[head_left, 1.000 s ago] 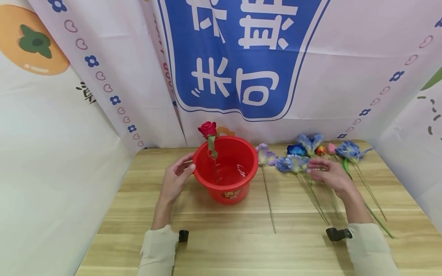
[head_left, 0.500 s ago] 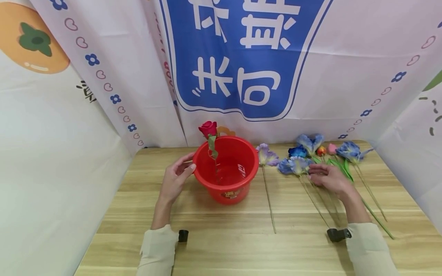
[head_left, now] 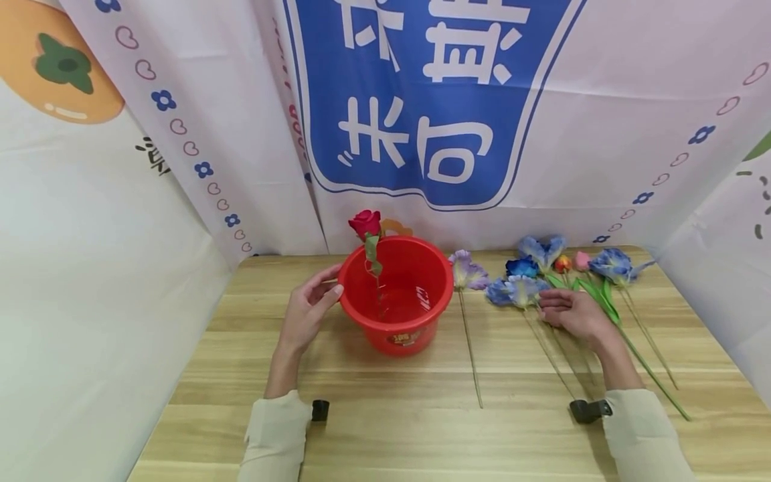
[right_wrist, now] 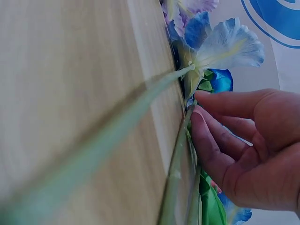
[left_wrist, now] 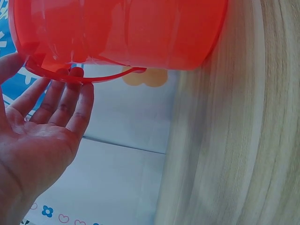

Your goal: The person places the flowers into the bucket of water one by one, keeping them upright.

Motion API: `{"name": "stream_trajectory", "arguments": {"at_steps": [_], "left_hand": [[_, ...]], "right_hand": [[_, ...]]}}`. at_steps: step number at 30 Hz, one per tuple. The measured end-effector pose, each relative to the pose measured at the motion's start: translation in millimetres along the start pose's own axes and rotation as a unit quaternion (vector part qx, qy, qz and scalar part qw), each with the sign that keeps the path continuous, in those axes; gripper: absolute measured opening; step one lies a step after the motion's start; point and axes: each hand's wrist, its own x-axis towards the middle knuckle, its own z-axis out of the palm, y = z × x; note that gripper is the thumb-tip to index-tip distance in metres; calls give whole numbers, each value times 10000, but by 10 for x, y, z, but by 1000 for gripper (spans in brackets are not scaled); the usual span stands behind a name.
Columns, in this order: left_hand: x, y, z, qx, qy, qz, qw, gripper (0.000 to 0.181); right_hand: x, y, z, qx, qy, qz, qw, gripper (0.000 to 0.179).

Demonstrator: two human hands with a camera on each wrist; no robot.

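Note:
A red plastic bucket (head_left: 406, 338) stands on the wooden table with a red rose (head_left: 365, 223) leaning upright inside it. My left hand (head_left: 304, 313) holds the bucket's left side, thumb at the rim. In the left wrist view the fingertips lie behind the bucket's red handle (left_wrist: 110, 77). At the right, my right hand (head_left: 572, 313) is low among artificial flowers, beside a pale blue iris (head_left: 523, 292). Its thumb and forefinger pinch a thin green flower stem (right_wrist: 179, 145) in the right wrist view; which bloom that stem bears is hidden.
A purple iris (head_left: 466, 270) lies between bucket and right hand. Behind that hand are a blue rose (head_left: 521, 268), another blue iris (head_left: 542, 252), an orange bud (head_left: 563, 264) and a pink bud (head_left: 581, 260). A further blue iris (head_left: 617, 266) lies far right. Printed cloth (head_left: 241, 120) hangs behind.
My right hand has moved slightly right and down, off the pale blue iris, and its fingers have closed together on a stem. The left hand and bucket have stayed in place.

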Motion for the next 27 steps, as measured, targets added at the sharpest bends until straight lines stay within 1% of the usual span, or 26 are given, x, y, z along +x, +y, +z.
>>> {"name": "stream_trajectory", "arguments": {"at_steps": [3,7,14,16,23,27], "left_hand": [[0,-4,-2,-19,-19,0,10000,48],[-1,-10,0,-52,-1,-6,10000,48],[0,-14,11,-43,32,-36,10000,48],[-4,-4,12,-29,20,-60,10000,48],[3,11,2,42,-21,-44,10000,48],[-4,9,-5,30,-21,-45,10000,48]], "right_hand": [[-3,8,12,-141,98,10,9999,53],[-11,-24,16,-189,161,119,9996,50],[-37,-66,-11,122,271,167,9994,50],[-52,-84,-27,208,312,146,9992,49],[-108,-190,-86,101,517,3,9986,49],[-140,-276,-104,142,698,-179,9973,48]]}}
